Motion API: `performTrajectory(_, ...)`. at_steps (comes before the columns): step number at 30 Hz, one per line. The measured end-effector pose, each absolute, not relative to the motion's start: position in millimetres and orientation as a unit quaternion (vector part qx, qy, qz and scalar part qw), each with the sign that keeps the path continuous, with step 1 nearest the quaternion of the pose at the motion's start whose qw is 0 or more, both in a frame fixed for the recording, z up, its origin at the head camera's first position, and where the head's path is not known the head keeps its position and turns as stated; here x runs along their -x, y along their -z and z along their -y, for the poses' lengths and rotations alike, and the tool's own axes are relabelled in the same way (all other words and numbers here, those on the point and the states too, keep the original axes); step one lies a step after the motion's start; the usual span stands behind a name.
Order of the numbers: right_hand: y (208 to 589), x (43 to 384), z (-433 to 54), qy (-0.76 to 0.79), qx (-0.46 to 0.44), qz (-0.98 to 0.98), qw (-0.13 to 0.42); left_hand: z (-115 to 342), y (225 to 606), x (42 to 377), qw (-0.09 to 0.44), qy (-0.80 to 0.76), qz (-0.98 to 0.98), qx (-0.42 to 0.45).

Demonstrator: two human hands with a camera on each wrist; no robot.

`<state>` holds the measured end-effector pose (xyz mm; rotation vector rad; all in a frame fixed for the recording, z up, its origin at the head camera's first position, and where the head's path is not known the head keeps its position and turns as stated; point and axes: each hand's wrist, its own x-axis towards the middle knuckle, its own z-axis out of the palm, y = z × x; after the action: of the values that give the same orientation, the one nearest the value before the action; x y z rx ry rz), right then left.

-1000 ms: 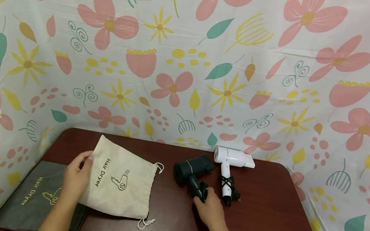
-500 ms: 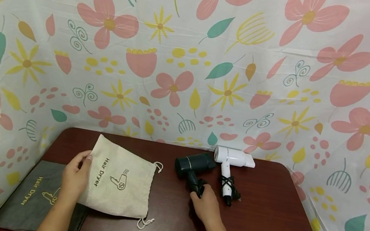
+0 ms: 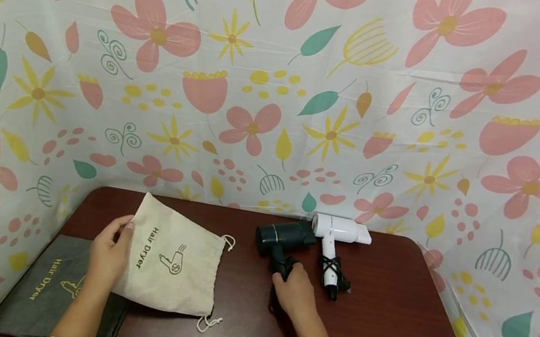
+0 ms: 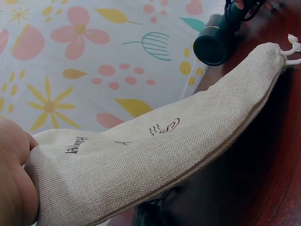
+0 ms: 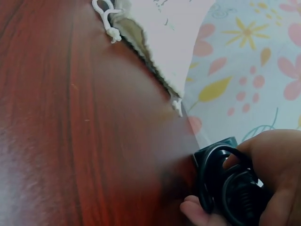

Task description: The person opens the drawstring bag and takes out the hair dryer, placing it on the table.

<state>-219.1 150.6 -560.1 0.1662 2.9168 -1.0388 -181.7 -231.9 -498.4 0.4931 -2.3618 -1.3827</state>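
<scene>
Right hand [image 3: 293, 295] grips the handle of the dark hair dryer [image 3: 283, 241] w/ fingers curled round it and its coiled cord, the dryer apparently lifted just off the table [image 3: 382, 330]. Left hand [image 3: 110, 252] pinches the left edge of the beige drawstring bag [image 3: 174, 263], thumb on top.

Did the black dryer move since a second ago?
Yes. The black dryer has swung in the right hand: its barrel now nearly touches the white dryer, which has stayed put.
</scene>
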Motion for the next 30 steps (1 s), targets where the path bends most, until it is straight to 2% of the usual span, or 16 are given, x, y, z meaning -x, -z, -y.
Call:
performTrajectory(16, 548.5, 227.3, -143.9, 0.189, -0.029, -0.98, 0.061, 243.9, 492.5, 190.6, 0.209, 0.471, 0.84, -0.17)
performTrajectory(30, 553.3, 233.7, -137.0, 0.212, -0.021, -0.976, 0.051, 248.2, 483.3, 193.0, 0.212, 0.469, 0.844, -0.148)
